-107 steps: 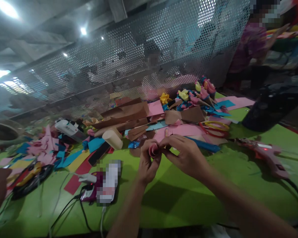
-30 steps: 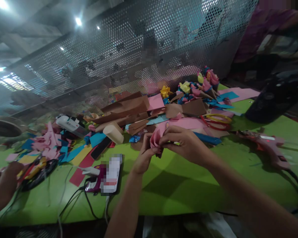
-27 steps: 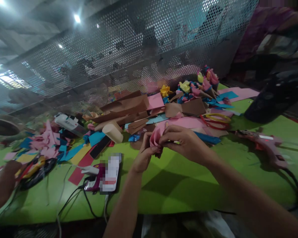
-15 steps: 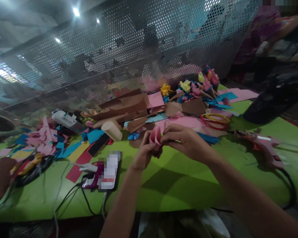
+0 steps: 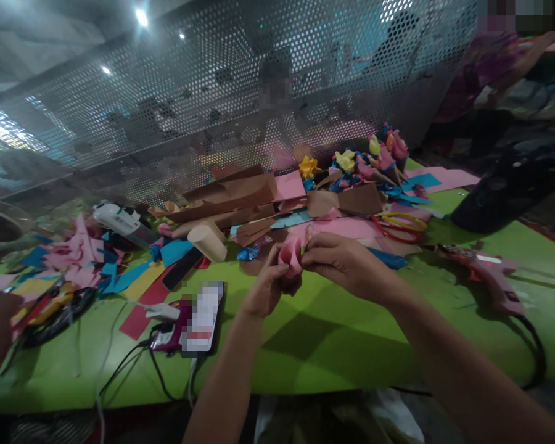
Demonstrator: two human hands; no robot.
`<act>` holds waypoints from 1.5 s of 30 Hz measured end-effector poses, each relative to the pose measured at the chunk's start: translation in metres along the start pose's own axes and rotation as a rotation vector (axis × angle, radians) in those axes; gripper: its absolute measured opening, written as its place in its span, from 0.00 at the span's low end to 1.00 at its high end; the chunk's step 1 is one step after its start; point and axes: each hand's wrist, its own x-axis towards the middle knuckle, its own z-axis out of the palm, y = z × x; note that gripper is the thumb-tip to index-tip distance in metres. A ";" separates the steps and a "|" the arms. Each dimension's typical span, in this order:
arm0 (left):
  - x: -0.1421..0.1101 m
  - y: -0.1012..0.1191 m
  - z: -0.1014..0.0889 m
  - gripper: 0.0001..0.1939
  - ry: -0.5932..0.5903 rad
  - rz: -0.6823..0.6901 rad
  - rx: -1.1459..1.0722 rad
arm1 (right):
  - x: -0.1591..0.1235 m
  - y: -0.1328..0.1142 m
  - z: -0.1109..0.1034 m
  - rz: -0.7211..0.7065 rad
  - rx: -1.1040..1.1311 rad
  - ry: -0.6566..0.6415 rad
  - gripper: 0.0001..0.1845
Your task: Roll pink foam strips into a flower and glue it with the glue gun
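Pink paper flower (image 5: 289, 258), cupped in the left hand (image 5: 267, 288) and pinched at its edge by the right hand (image 5: 340, 262), is held above the green table (image 5: 314, 373), apart from the glue gun (image 5: 503, 285), and might crease if squeezed too hard.

The pink curl (image 5: 289, 255) was formed of matt paper, the tabletop (image 5: 342, 364) was finished smooth and faintly glossy, and the screen (image 5: 203, 80) was made of perforated metal.
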 end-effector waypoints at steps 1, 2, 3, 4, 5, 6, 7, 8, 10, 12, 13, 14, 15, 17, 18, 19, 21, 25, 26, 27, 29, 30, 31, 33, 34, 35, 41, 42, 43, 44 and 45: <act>0.001 -0.001 0.000 0.19 -0.001 -0.007 0.003 | 0.000 0.000 0.000 -0.005 -0.011 -0.002 0.10; 0.001 -0.001 -0.001 0.19 -0.004 -0.012 0.007 | 0.000 0.001 0.001 -0.009 -0.025 -0.005 0.10; 0.002 -0.002 -0.002 0.20 -0.009 -0.017 0.010 | -0.001 0.001 0.001 -0.011 -0.044 -0.009 0.10; 0.002 -0.002 -0.002 0.20 -0.015 -0.022 0.014 | -0.001 0.001 0.002 -0.014 -0.065 -0.014 0.11; 0.003 -0.003 -0.003 0.21 -0.018 -0.027 0.019 | -0.001 0.001 0.002 -0.015 -0.087 -0.019 0.11; 0.003 -0.003 -0.003 0.21 -0.016 -0.031 0.026 | -0.002 0.000 0.003 -0.019 -0.107 -0.022 0.11; 0.002 -0.002 -0.002 0.21 -0.010 -0.034 0.035 | -0.002 0.000 0.003 -0.022 -0.124 -0.023 0.11; 0.002 -0.002 -0.002 0.20 -0.004 -0.037 0.045 | -0.002 -0.001 0.003 -0.024 -0.135 -0.025 0.11; 0.001 -0.001 0.000 0.19 0.005 -0.037 0.063 | -0.002 -0.002 0.002 -0.024 -0.141 -0.023 0.11; 0.000 0.000 0.001 0.18 0.003 -0.032 0.068 | -0.002 -0.004 0.001 -0.013 -0.133 -0.025 0.11; 0.000 0.000 0.001 0.17 0.002 -0.028 0.065 | -0.002 -0.005 0.001 -0.006 -0.128 -0.024 0.10; 0.000 0.000 0.001 0.17 0.004 -0.023 0.062 | -0.001 -0.005 0.000 0.000 -0.119 -0.023 0.10; 0.000 -0.001 0.000 0.17 0.005 -0.020 0.060 | -0.001 -0.006 -0.001 0.007 -0.108 -0.020 0.09; 0.001 -0.002 -0.001 0.18 0.002 -0.021 0.064 | 0.000 -0.006 -0.001 0.019 -0.078 -0.005 0.07; 0.002 -0.003 -0.001 0.18 -0.001 -0.023 0.069 | 0.000 -0.006 -0.001 0.024 -0.062 0.008 0.07; 0.002 -0.003 -0.002 0.18 -0.004 -0.026 0.077 | 0.000 -0.006 -0.001 0.025 -0.049 0.022 0.06; 0.002 -0.004 -0.002 0.18 -0.012 -0.029 0.093 | 0.000 -0.004 0.001 0.018 -0.041 0.047 0.07; 0.002 -0.003 -0.002 0.16 -0.022 -0.029 0.121 | -0.001 -0.001 0.005 0.003 -0.077 0.047 0.07; 0.002 -0.003 -0.002 0.16 -0.021 -0.027 0.121 | -0.001 -0.001 0.005 0.002 -0.085 0.042 0.07; 0.002 -0.003 -0.002 0.16 -0.020 -0.026 0.118 | -0.001 -0.001 0.006 0.000 -0.090 0.035 0.07; 0.003 -0.003 -0.002 0.16 -0.020 -0.020 0.106 | -0.001 0.000 0.005 -0.006 -0.089 0.021 0.07; 0.003 -0.003 -0.002 0.17 -0.023 -0.019 0.101 | -0.001 0.000 0.004 -0.009 -0.086 0.014 0.07; 0.003 -0.004 -0.002 0.17 -0.028 -0.019 0.097 | -0.001 0.000 0.004 -0.012 -0.084 0.009 0.08; 0.003 -0.004 -0.003 0.18 -0.037 -0.021 0.085 | 0.000 0.000 0.003 -0.015 -0.079 0.006 0.08; 0.003 -0.005 -0.003 0.19 -0.038 -0.024 0.078 | 0.000 0.000 0.003 -0.015 -0.076 0.003 0.08; 0.003 -0.005 -0.003 0.19 -0.036 -0.026 0.070 | 0.000 -0.001 0.002 -0.012 -0.070 -0.001 0.08; 0.001 0.000 0.001 0.18 0.024 -0.045 0.014 | -0.001 -0.002 -0.001 0.027 -0.035 -0.036 0.07; 0.001 0.001 0.001 0.18 0.032 -0.057 0.012 | -0.001 -0.002 -0.001 0.027 -0.036 -0.045 0.07; 0.000 0.001 0.002 0.18 0.038 -0.070 0.010 | -0.001 -0.001 -0.001 0.023 -0.035 -0.050 0.06; 0.000 0.002 0.003 0.18 0.040 -0.083 0.007 | -0.001 -0.001 0.000 0.014 -0.029 -0.050 0.06; 0.000 0.002 0.003 0.18 0.040 -0.094 0.004 | -0.001 0.000 0.000 0.004 -0.021 -0.047 0.07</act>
